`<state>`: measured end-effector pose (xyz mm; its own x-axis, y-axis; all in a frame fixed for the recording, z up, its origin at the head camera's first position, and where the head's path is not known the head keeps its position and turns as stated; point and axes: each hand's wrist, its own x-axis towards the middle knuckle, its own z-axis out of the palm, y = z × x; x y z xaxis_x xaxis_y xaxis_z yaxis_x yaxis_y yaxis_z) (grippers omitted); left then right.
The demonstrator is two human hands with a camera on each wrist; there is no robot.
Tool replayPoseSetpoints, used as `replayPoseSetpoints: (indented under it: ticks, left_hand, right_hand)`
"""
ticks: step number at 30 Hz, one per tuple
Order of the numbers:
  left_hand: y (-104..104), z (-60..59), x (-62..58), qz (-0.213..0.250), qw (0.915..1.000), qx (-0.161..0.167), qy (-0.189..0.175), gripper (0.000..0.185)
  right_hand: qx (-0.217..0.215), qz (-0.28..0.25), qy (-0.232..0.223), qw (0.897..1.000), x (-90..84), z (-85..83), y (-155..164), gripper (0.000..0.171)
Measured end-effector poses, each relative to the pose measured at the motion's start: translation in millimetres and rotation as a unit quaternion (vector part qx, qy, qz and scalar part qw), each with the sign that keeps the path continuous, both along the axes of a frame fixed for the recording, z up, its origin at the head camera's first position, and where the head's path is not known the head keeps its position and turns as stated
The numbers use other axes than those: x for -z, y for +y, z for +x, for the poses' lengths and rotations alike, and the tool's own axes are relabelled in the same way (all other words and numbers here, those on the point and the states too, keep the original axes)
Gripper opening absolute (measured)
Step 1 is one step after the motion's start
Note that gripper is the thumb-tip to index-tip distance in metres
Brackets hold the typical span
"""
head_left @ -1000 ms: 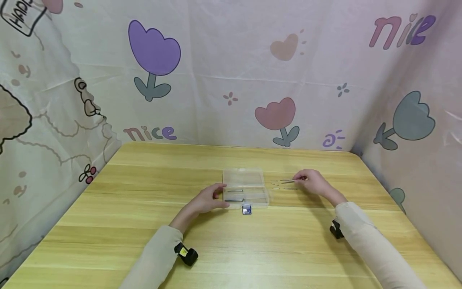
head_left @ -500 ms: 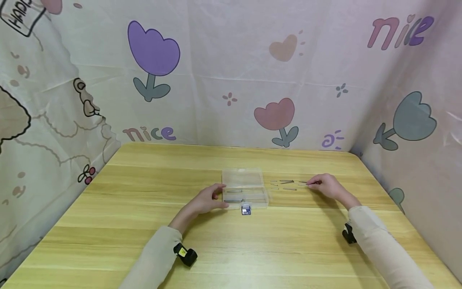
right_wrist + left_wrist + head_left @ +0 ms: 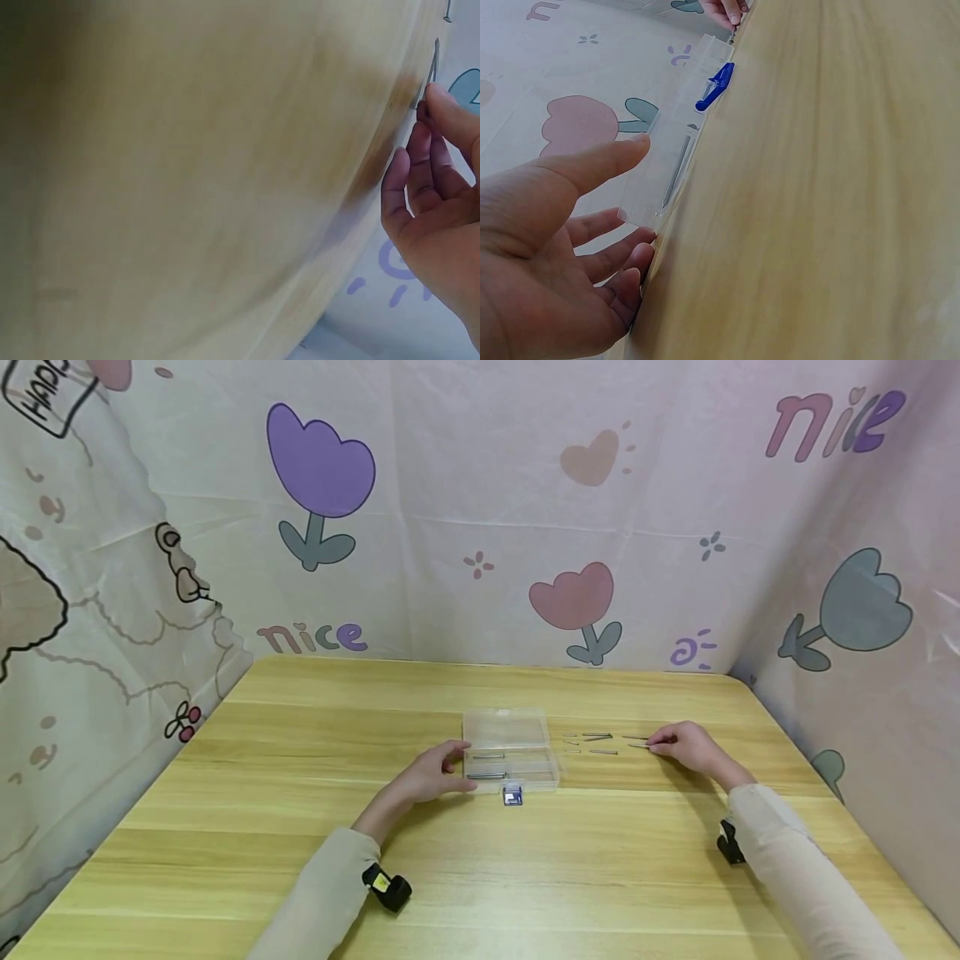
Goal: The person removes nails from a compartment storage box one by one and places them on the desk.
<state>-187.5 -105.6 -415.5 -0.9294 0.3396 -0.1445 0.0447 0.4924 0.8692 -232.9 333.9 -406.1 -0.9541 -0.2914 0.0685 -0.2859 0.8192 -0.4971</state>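
A clear plastic compartment box (image 3: 531, 768) lies with its lid (image 3: 506, 728) folded back. My left hand (image 3: 433, 772) holds the box at its left end, thumb near the front corner and index finger toward the lid hinge. Inside the left compartments lie nails (image 3: 487, 775); a blue latch (image 3: 717, 87) hangs from the front. To the box's right, my right hand (image 3: 688, 747) pinches a pointed nail (image 3: 433, 61) between thumb and fingertips, low over the table. Several loose nails (image 3: 603, 752) of different lengths lie between this hand and the box.
The wood-grain table (image 3: 480, 877) meets a printed cloth backdrop (image 3: 450, 485) at its back and sides. Black wrist cameras are strapped on both sleeves (image 3: 322, 885).
My right hand has moved right, away from the longer nails beside the box, and now has a nail at its fingertips. The left hand and the box have stayed put.
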Motion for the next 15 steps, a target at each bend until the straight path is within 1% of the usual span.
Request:
replayPoseSetpoints:
  ticks: [4, 11, 15]
  left_hand:
    - [-0.2, 0.1, -0.1, 0.001, 1.0, 0.0, -0.004, 0.071]
    - [-0.8, 0.4, 0.3, -0.011, 0.9999, 0.006, 0.007, 0.071]
    - [-0.5, 0.4, -0.6, -0.003, 1.0, 0.001, -0.002, 0.071]
  right_hand:
    - [-0.008, 0.004, 0.001, 1.0, 0.5, -2.2, -0.4, 0.008]
    - [-0.015, 0.01, 0.006, 1.0, 3.4, -6.1, 1.3, 0.006]
    - [-0.013, 0.01, 0.004, 1.0, 4.1, -7.4, 0.8, 0.006]
